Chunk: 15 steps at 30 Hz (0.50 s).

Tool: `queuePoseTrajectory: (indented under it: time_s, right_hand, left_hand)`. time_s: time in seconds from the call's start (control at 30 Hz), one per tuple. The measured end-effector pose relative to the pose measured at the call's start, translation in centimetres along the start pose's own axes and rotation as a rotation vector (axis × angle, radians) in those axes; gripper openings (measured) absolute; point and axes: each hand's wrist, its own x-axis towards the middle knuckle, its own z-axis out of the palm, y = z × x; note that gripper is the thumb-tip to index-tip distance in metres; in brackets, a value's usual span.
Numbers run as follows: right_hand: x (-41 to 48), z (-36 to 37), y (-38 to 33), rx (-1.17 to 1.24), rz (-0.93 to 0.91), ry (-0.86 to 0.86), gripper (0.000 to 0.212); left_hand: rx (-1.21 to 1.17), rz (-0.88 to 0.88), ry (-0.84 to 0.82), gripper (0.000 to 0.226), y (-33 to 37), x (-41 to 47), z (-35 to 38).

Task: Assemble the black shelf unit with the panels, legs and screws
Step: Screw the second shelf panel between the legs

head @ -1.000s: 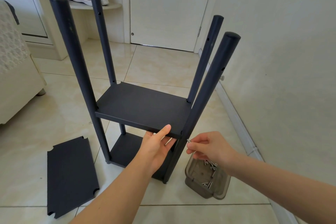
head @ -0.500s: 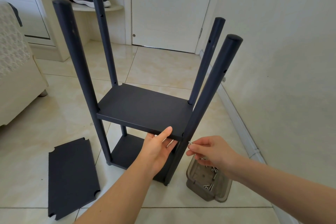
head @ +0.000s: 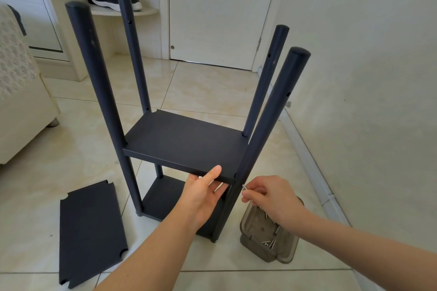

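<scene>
The black shelf unit stands on the tiled floor with several round legs rising above its middle panel (head: 184, 144); a lower panel (head: 163, 198) sits near the floor. My left hand (head: 203, 194) grips the middle panel's front edge, thumb on top and fingers beneath. My right hand (head: 267, 198) pinches a small silver screw (head: 244, 187) right beside the near right leg (head: 264, 134), just below the panel corner. A loose black panel (head: 89, 231) lies flat on the floor at the left.
A clear grey plastic tray (head: 283, 255) holding several screws sits on the floor under my right wrist. A wall and baseboard run along the right. A cream sofa (head: 21, 106) is at the left, a closed door and a shoe shelf behind.
My right hand with the screw has stayed against the near right leg, shifting only slightly. My left hand keeps its hold on the panel edge. The view has dropped a little.
</scene>
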Motion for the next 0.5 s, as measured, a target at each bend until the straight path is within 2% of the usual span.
queuePoseTrajectory:
  time_s: [0.13, 0.27, 0.5]
  right_hand:
    - [-0.03, 0.05, -0.12, -0.056, -0.027, -0.031, 0.016]
    - [0.01, 0.04, -0.11, -0.149, -0.062, -0.068, 0.021]
    - [-0.09, 0.28, 0.13, -0.146, -0.103, -0.053, 0.022]
  left_hand:
    - [0.007, -0.002, 0.006, 0.039, 0.0, 0.07, -0.02]
    - [-0.005, -0.01, -0.004, 0.037, 0.07, 0.03, -0.05]
    - [-0.003, -0.006, -0.003, 0.033, 0.07, 0.0, -0.1]
